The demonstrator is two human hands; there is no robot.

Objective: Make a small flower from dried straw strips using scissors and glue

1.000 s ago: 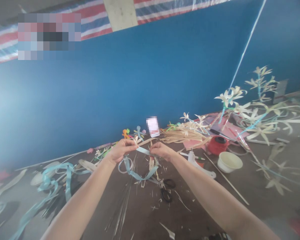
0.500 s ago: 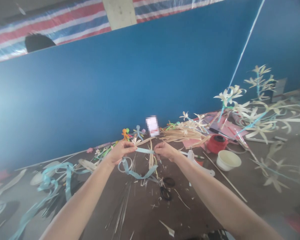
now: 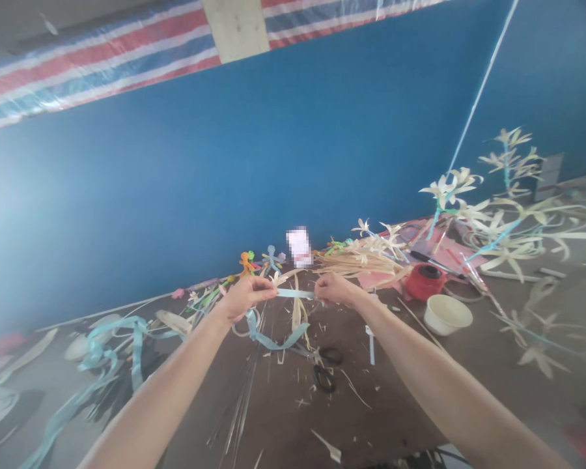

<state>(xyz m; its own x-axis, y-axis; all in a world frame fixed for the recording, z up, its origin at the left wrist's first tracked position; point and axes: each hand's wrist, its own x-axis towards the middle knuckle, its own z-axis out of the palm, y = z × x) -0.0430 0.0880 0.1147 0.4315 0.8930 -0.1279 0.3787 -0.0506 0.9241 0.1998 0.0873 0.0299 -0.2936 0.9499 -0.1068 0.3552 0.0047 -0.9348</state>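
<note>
A short stretch of light blue ribbon (image 3: 295, 294) is held taut and nearly level above the table. My left hand (image 3: 245, 298) pinches its left end between thumb and fingers. At those fingertips shows a small pale flower (image 3: 277, 279); whether the hand holds it too is unclear. My right hand (image 3: 336, 289) is closed on the ribbon's other end, its fingertips partly hidden. Below the hands, a longer loose blue ribbon (image 3: 278, 341) curls across the table. Scissors (image 3: 324, 378) with black handles lie just beyond its lower edge.
A blue partition (image 3: 273, 156) stands behind the table. At right are a red container (image 3: 424, 281), a cream bowl (image 3: 448, 315) and pale handmade flowers (image 3: 495, 225). Tangled blue ribbon (image 3: 137, 348) lies at left, with thin wires (image 3: 241, 404) nearer me. Small dolls (image 3: 247, 262) stand at the back.
Both hands have shifted slightly right with the ribbon still stretched between them. The dark rounded shape above the partition at upper left is gone from view.
</note>
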